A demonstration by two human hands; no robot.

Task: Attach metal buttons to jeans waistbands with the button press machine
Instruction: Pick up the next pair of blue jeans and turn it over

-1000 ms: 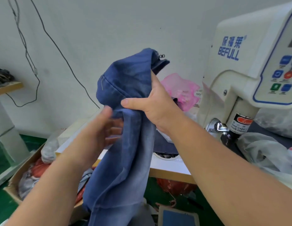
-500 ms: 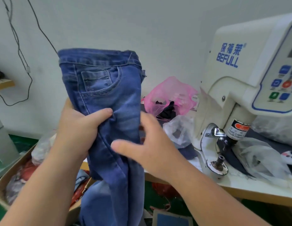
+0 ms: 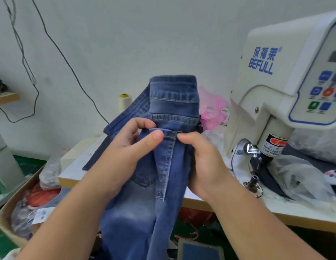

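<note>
From the head camera, a pair of faded blue denim jeans [image 3: 163, 184] hangs in front of the person, held up between both hands near the left end of the white-topped work table [image 3: 73, 166]. The left hand [image 3: 125, 154] pinches the fly edge between thumb and curled fingers; the right hand [image 3: 202, 162] has its fingers wrapped around the opposite side of the fabric. The two hands sit close together, just below the waistband [image 3: 173, 98].

The long axis of the jeans runs up and down: the waistband is folded over at the top, pointing away toward the far wall, while the legs trail down past the near table edge. The cream button press machine with blue lettering [image 3: 287, 87] stands to the right, its dark lower die post [image 3: 254, 182] well apart from the cloth.

To do this step well, the waistband end probably needs flattening and squaring so that the button spot is single-layered and readable before it is carried right to the die. Fingers should stay clear of the plunger.
</note>
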